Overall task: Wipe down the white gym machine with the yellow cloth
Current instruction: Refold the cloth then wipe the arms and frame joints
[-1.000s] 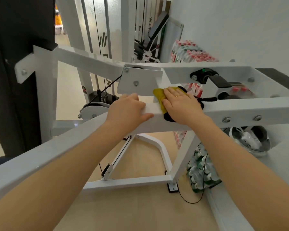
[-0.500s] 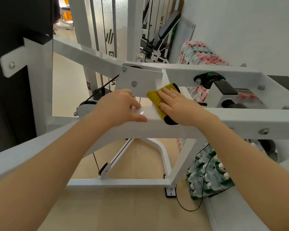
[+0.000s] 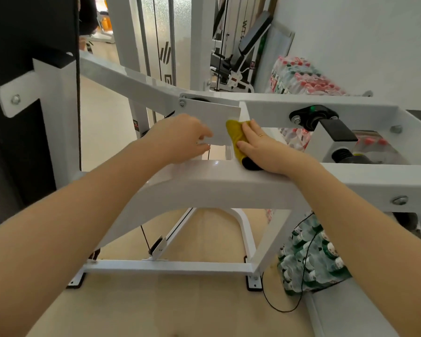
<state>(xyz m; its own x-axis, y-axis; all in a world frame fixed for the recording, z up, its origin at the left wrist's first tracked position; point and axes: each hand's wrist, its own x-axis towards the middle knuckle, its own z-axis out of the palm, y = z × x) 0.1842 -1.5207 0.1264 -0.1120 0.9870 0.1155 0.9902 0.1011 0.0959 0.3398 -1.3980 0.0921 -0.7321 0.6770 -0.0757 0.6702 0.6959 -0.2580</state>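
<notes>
Right hand (image 3: 265, 148) flat, fingers straight, pressing yellow cloth (image 3: 236, 137) onto white gym machine (image 3: 229, 181) beside bracket plate (image 3: 216, 122). Left hand (image 3: 182, 139) curled on plate edge — grip blurred. Black pad (image 3: 250, 164) half hidden under palm. Water bottle packs (image 3: 309, 259) at 4 o'clock, cable (image 3: 284, 310) on tan floor (image 3: 180, 310), white wall at 2.

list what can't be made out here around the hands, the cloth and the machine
- Head view: most of the yellow cloth lies under the right hand; its full size is hidden.
- Left hand: motion blur hides whether its fingers touch the white plate.
- Bottled water packs: labels too small and blurred to read.
- White gym machine: the frame's right end is cut off by the picture's edge.
</notes>
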